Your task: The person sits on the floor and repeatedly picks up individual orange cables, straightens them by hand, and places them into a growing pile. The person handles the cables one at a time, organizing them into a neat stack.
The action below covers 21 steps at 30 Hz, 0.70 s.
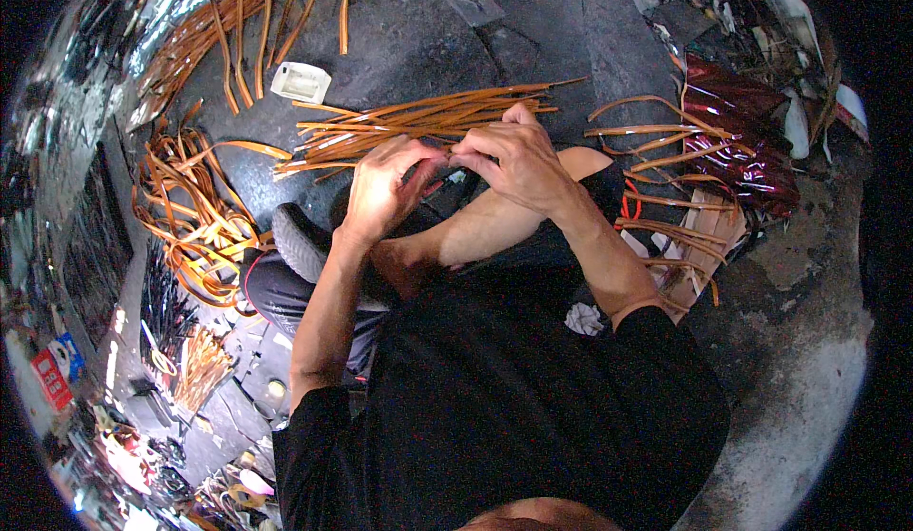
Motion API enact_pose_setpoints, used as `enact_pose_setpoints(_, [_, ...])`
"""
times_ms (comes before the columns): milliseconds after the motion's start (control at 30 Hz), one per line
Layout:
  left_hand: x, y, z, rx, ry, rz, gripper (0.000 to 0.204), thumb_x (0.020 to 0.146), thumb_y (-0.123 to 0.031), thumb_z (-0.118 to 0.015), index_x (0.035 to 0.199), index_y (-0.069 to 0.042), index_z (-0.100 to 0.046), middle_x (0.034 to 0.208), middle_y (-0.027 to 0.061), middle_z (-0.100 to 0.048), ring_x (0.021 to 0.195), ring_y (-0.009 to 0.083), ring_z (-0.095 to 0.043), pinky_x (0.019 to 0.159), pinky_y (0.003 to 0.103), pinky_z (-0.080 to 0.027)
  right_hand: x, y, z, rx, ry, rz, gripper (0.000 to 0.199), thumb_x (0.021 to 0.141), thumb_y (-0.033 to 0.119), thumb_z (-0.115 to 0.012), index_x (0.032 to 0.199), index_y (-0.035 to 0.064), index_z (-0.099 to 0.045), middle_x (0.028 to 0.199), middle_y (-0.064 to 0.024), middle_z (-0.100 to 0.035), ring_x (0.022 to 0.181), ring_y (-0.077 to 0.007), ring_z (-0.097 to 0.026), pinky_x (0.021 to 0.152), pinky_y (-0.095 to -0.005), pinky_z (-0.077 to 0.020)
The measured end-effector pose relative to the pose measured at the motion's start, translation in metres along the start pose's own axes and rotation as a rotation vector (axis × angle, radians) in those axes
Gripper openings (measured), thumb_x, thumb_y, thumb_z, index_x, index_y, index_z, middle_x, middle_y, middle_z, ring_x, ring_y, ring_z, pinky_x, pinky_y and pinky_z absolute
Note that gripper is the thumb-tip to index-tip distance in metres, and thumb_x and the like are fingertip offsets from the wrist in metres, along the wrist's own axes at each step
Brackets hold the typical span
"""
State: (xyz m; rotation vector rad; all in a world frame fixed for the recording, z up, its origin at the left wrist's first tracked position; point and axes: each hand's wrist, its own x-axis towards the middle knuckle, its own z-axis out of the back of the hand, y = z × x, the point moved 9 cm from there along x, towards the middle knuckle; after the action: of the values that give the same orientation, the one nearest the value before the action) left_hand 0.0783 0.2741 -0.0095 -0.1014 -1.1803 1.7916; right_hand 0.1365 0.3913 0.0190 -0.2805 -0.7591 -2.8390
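My left hand [383,187] and my right hand [516,162] meet above my crossed legs, fingertips pinched close together. Whatever is between them is too small and too hidden by the fingers to name. Just beyond the hands, a loose bundle of long, glossy brown strips [366,124] lies across the dark floor, its strips pointing roughly left to right. The right hand's raised knuckles overlap the right part of this bundle. Left of my foot is a tangled heap of curled brown strips [195,210].
Several brown strips [680,230] lie to the right of my knee, near dark red shiny sheeting [737,136]. A small white tray [301,83] stands beyond the bundle. More long strips [204,37] lie at the far left. Scraps [200,369] litter the lower left.
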Motion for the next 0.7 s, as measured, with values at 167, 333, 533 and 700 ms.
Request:
enact_pose_setpoints(167, [-0.001, -0.002, 0.001, 0.033, 0.007, -0.006, 0.013, 0.078, -0.006, -0.071, 0.09, -0.007, -0.066, 0.086, 0.0088, -0.067, 0.08, 0.0299, -0.064, 0.07, 0.038, -0.052, -0.008, -0.01, 0.003, 0.103, -0.11, -0.091, 0.017, 0.085, 0.028, -0.068, 0.087, 0.0108, -0.065, 0.082, -0.0038, -0.067, 0.081, -0.0217, -0.064, 0.078, -0.037, -0.0377])
enact_pose_setpoints(333, [-0.001, 0.001, -0.001, 0.02, 0.009, 0.051, 0.012, 0.08, -0.007, -0.07, 0.091, -0.007, -0.067, 0.088, 0.0089, -0.067, 0.082, 0.0296, -0.065, 0.071, 0.038, -0.052, -0.011, -0.012, 0.005, -0.018, -0.009, -0.068, 0.02, 0.087, 0.032, -0.066, 0.09, 0.0122, -0.064, 0.085, -0.0045, -0.067, 0.086, -0.0227, -0.063, 0.084, -0.0388, -0.0366])
enact_pose_setpoints(533, [-0.001, 0.003, -0.003, 0.034, -0.022, 0.073, 0.011, 0.082, -0.011, -0.07, 0.093, -0.007, -0.069, 0.09, 0.0093, -0.069, 0.081, 0.0296, -0.067, 0.071, 0.036, -0.053, -0.009, -0.001, 0.002, -0.077, -0.099, 0.006, 0.013, 0.085, 0.024, -0.067, 0.088, 0.0109, -0.064, 0.082, -0.0032, -0.066, 0.081, -0.0208, -0.064, 0.081, -0.0367, -0.0361])
enact_pose_setpoints(700, [-0.012, 0.031, 0.004, -0.01, 0.006, 0.25, 0.013, 0.084, -0.015, -0.071, 0.095, -0.008, -0.07, 0.089, 0.0104, -0.07, 0.08, 0.0291, -0.068, 0.07, 0.036, -0.054, -0.009, -0.005, 0.0, -0.146, 0.018, 0.006, 0.013, 0.086, 0.023, -0.066, 0.091, 0.0112, -0.065, 0.083, -0.0048, -0.067, 0.082, -0.0228, -0.064, 0.086, -0.038, -0.0366])
